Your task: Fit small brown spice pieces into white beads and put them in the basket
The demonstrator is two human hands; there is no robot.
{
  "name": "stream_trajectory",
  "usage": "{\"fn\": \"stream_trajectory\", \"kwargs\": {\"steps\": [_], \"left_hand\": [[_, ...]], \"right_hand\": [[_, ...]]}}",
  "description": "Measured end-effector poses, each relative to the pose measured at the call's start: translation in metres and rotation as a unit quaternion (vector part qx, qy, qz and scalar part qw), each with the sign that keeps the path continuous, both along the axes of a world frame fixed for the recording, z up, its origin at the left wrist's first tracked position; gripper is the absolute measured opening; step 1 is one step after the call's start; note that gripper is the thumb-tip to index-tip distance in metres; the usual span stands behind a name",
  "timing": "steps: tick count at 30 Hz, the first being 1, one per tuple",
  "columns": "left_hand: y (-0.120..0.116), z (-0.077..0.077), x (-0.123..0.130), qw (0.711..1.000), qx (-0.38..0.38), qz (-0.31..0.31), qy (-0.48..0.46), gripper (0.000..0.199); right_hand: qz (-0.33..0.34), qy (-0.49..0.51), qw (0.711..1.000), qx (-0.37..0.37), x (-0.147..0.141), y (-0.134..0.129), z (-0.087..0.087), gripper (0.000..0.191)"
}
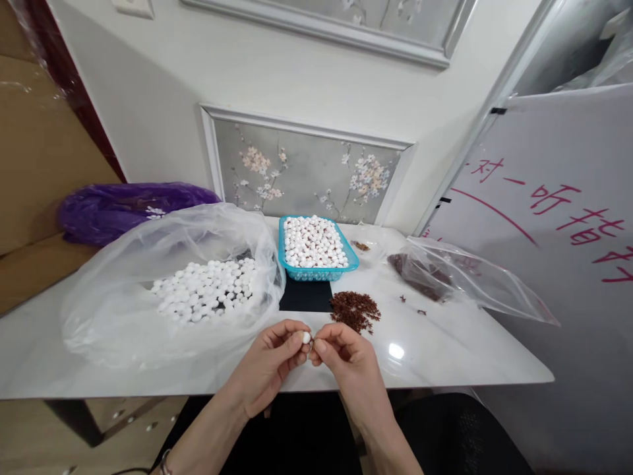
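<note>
Between the thumb and fingers of my left hand (270, 363) is a small white ball (306, 338). My right hand (353, 363) is closed in a pinch right beside the ball, its fingertips nearly meeting those of the left. A tiny brownish bit shows between the two hands, too small to make out. Just beyond my right hand lies a pile of small reddish-brown pieces (355, 310). A light-blue basket (352, 260) filled with white balls, brown specks among them, stands behind, partly on a black mat (305, 297).
An open clear plastic bag (109, 323) of loose white balls spreads over the left of the white table (445, 356). A clear bag with reddish-brown contents (420, 274) lies at right. A purple bag (119, 208) sits back left. A whiteboard (554, 264) stands right.
</note>
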State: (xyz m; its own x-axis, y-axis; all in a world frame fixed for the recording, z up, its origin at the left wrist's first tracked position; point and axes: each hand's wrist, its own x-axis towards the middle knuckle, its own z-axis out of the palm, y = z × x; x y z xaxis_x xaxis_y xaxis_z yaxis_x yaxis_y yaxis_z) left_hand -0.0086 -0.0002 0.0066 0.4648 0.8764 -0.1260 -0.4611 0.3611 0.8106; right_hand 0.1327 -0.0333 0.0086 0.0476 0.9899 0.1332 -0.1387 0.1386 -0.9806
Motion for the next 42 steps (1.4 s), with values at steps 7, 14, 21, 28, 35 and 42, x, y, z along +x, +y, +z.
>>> {"fn": "stream_trajectory", "kwargs": {"steps": [7, 14, 21, 28, 35, 42], "left_hand": [[0.0014, -0.005, -0.0013, 1.0, -0.019, 0.023, 0.003, 0.01], [0.002, -0.007, -0.0014, 0.999, -0.024, 0.039, 0.002, 0.012], [0.0014, -0.0026, -0.0007, 0.999, -0.028, 0.045, 0.014, 0.014], [0.0024, -0.0039, -0.0005, 0.999, -0.024, 0.043, 0.022, 0.012], [0.0031, -0.0053, -0.0011, 0.998, -0.02, 0.045, 0.03, 0.012], [0.0034, -0.0075, -0.0019, 0.999, -0.017, 0.044, 0.026, 0.011]], "right_hand": [[-0.024, -0.08, 0.996, 0.036, -0.0012, -0.0018, 0.0008, 0.012], [-0.073, -0.184, 0.977, 0.075, -0.0017, -0.0025, -0.0028, 0.013], [-0.093, -0.204, 0.968, 0.113, -0.0042, -0.0034, -0.0032, 0.011], [-0.098, -0.202, 0.966, 0.128, -0.006, -0.0011, 0.0012, 0.013], [-0.108, -0.215, 0.962, 0.13, -0.0077, 0.0007, 0.0005, 0.012], [-0.098, -0.201, 0.968, 0.111, -0.0094, 0.0058, -0.0041, 0.01]]}}
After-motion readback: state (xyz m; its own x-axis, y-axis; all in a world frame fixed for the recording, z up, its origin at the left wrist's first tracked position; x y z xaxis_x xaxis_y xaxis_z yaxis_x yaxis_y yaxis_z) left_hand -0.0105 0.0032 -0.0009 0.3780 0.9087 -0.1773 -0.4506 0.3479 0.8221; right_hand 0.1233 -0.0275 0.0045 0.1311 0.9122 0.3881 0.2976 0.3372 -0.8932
